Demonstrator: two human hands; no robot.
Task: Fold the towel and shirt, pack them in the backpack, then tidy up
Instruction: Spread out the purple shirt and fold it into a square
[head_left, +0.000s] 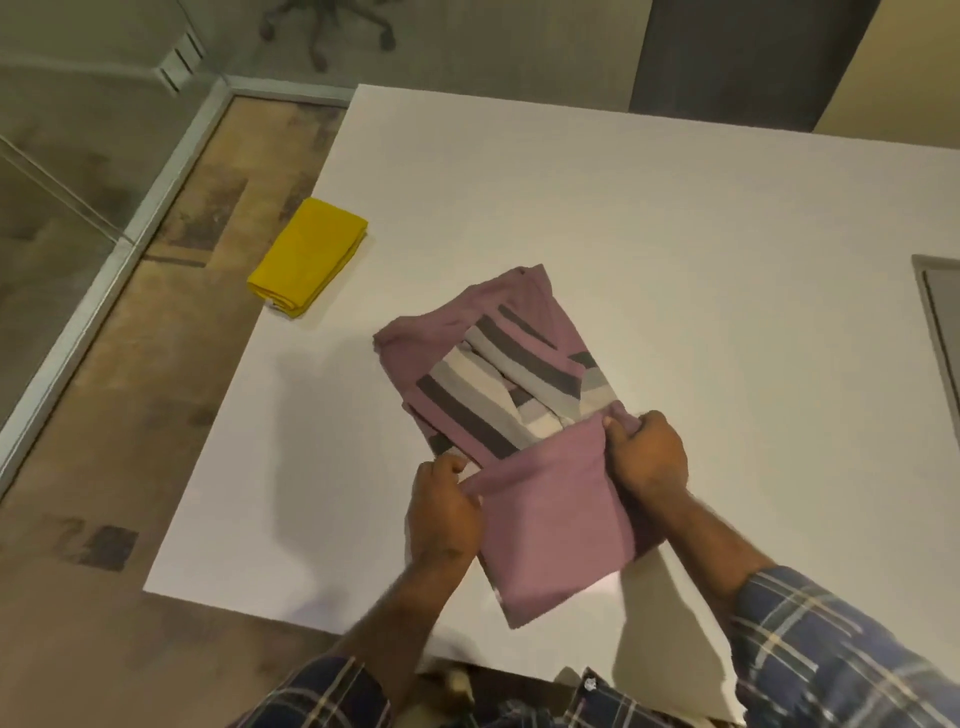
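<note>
A mauve shirt (545, 519) with grey, white and dark stripes lies partly folded on the white table (675, 234), its near end lifted and turned over toward the striped middle. My left hand (444, 506) pinches the left corner of that raised edge. My right hand (647, 452) grips its right corner. A folded yellow towel (306, 257) rests at the table's left edge, well apart from the shirt. No backpack is in view.
A grey panel (943, 322) shows at the table's right edge. Brown patterned floor (130, 415) lies to the left, bounded by a metal rail (104, 270). An office chair base (327, 26) stands beyond the far edge.
</note>
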